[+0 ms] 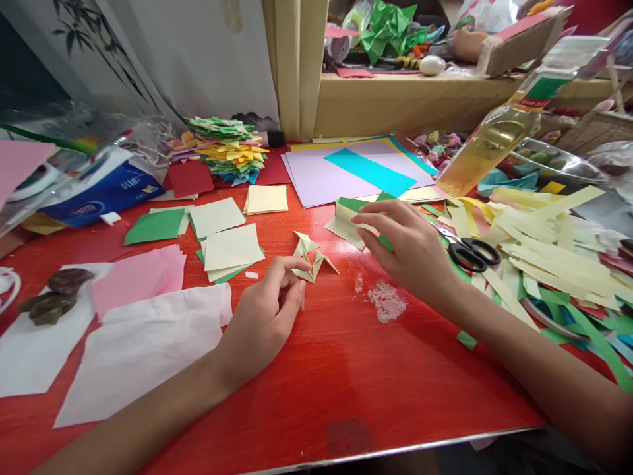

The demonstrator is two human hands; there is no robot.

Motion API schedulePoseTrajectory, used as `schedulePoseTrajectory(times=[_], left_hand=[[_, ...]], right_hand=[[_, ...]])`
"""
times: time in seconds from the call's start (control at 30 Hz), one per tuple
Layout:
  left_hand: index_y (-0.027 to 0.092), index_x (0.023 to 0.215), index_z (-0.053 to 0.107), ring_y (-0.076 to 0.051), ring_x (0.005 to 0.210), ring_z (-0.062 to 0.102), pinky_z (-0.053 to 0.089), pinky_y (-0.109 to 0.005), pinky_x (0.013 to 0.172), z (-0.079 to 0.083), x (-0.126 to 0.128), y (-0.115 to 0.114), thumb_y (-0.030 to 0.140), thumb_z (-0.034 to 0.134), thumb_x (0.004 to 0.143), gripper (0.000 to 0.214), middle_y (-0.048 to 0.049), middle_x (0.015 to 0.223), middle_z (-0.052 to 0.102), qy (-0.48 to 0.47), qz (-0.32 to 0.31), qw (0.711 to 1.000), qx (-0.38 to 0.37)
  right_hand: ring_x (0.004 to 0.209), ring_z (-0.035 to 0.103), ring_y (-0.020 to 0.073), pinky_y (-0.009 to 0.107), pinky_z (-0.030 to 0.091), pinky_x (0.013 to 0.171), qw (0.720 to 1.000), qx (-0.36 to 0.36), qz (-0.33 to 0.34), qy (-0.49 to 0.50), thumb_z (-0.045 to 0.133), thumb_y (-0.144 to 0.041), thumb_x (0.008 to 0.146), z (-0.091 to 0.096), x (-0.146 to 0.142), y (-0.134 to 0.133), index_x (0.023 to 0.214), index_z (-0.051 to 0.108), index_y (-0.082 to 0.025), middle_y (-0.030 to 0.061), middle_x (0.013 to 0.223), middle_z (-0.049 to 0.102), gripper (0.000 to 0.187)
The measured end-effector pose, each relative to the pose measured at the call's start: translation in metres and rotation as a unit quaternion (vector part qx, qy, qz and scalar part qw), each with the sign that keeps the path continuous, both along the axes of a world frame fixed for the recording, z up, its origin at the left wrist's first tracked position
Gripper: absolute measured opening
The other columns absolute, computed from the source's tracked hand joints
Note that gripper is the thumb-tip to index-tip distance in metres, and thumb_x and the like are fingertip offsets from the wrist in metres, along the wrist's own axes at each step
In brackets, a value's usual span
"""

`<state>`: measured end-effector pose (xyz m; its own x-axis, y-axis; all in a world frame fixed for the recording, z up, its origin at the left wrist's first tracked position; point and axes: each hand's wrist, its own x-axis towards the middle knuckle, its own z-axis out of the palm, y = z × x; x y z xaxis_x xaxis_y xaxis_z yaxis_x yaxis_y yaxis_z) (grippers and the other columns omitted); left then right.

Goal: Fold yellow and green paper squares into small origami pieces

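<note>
Red and glossy, the table [346, 369] is seen from the head view to be crowded with cut paper, and a bare patch is left only at the near edge. Near the middle a folded pale yellow piece [312, 260] is stood on its points, its long axis running from upper left to lower right. The left hand [264, 316] is laid just below and left of it with the fingers curled in; the fingertips are set against the lower left end of the piece, though whether it is pinched or merely touched cannot be told. Up and to the right, a small pile of yellow and green slips [346, 221] is met by the right hand [410, 251], which is spread open, palm down, with the forefinger and thumb laid on the pile's near corner. The folded piece is thus nearer the left hand, the slips nearer the right. Black-handled scissors [469, 252] are lain just beside the right wrist, among long pale yellow strips [548, 251]. A whitish smear [388, 300] is seen between the two forearms. Farther back, a lilac sheet [321, 175] is crossed by a turquoise strip [370, 170], and a heap of coloured folded units [230, 148] is piled to its left
</note>
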<state>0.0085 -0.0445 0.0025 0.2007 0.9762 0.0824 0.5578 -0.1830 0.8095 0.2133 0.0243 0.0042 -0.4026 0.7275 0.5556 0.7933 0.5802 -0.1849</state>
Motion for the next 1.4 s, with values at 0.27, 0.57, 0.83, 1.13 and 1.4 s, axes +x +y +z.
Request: schedulePoseTrajectory(times=[0.27,0.57,0.83,1.13,1.4], left_hand=[[0.024,0.100,0.046,-0.009,0.057,0.048,0.036,-0.021,0.052,0.000,-0.001,0.002,0.024,0.038,0.087,0.015,0.0053,0.063,0.050,0.000,0.038,0.999,-0.002],[0.021,0.093,0.053,-0.013,0.073,0.054,0.044,-0.024,0.064,0.003,-0.002,0.007,0.039,0.047,0.083,0.022,0.0002,0.080,0.058,-0.056,0.118,0.991,0.022],[0.020,0.073,0.054,-0.011,0.065,0.049,0.040,-0.021,0.061,0.005,-0.004,0.004,0.031,0.044,0.086,0.020,0.0028,0.069,0.052,0.025,0.054,0.997,0.041],[0.022,0.095,0.058,-0.013,0.085,0.055,0.047,-0.023,0.073,0.001,-0.002,0.004,0.031,0.048,0.084,0.018,0.0002,0.091,0.059,-0.019,0.092,0.994,0.047],[0.021,0.085,0.058,-0.013,0.079,0.059,0.050,-0.023,0.069,-0.003,-0.002,0.005,0.034,0.056,0.078,0.014,0.0019,0.084,0.062,-0.019,0.144,0.987,0.061]], right_hand=[[0.108,0.053,0.0230,0.047,0.035,0.097,0.999,-0.020,-0.003,-0.029,0.039,-0.020,0.089,-0.003,0.003,0.006,0.111,0.059,-0.015,0.0109,0.116,0.058,0.030],[0.118,0.045,0.0216,0.038,0.041,0.095,0.981,0.006,0.189,0.036,0.037,-0.013,0.087,0.004,-0.024,-0.039,0.127,0.043,-0.017,0.0121,0.130,0.046,0.041],[0.093,0.059,0.0192,0.031,0.052,0.074,0.893,-0.325,0.106,0.293,0.051,-0.028,0.083,-0.010,-0.029,-0.045,0.134,0.022,-0.025,0.0074,0.109,0.057,0.058],[0.084,0.062,0.0166,0.031,0.050,0.076,0.691,-0.546,0.121,0.458,0.047,-0.029,0.086,-0.009,-0.031,-0.045,0.110,0.056,-0.018,0.0069,0.097,0.064,0.028],[0.078,0.062,0.0161,0.029,0.049,0.071,0.644,-0.597,0.114,0.465,0.050,-0.033,0.085,-0.007,-0.033,-0.046,0.103,0.063,-0.020,0.0047,0.089,0.067,0.025]])
